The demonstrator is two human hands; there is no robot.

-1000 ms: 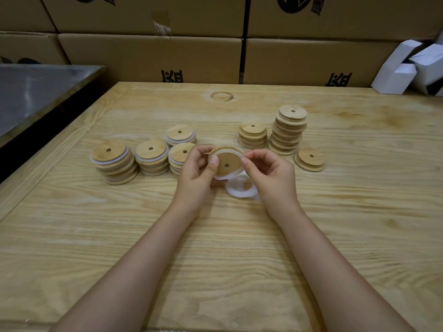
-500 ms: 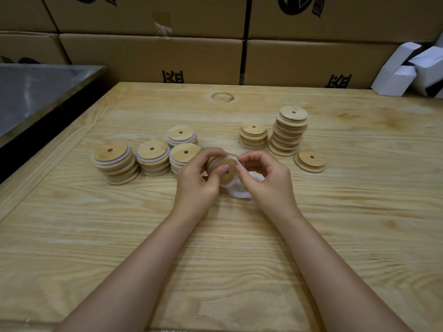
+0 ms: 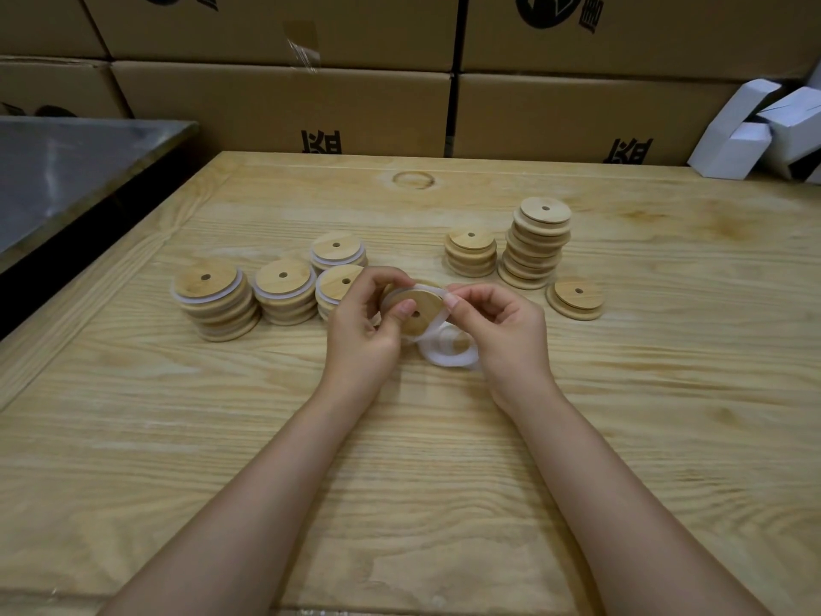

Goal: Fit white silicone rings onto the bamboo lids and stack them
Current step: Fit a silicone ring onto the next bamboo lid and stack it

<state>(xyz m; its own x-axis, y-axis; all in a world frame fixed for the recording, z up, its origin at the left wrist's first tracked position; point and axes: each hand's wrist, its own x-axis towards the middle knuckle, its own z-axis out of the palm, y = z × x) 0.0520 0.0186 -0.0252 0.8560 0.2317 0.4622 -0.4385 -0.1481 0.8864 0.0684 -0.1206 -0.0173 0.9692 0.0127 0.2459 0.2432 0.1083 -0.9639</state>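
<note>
Left hand (image 3: 362, 324) curled round lid (image 3: 420, 304); right hand (image 3: 506, 331) pinches ring (image 3: 427, 287); 2 forearms converge.

Left hand (image 3: 362, 322) grips a bamboo lid (image 3: 417, 306) while right hand (image 3: 502, 324) pinches its white ring (image 3: 433, 290) above the worktop (image 3: 444, 437)

You're at a packing bench in a stockroom or small workshop: printed cartons (image 3: 284, 108) stacked behind your tabletop (image 3: 222, 437), white boxes (image 3: 751, 131) at right, a steel surface (image 3: 66, 171) at left, lids (image 3: 540, 242) piled in batches.
</note>
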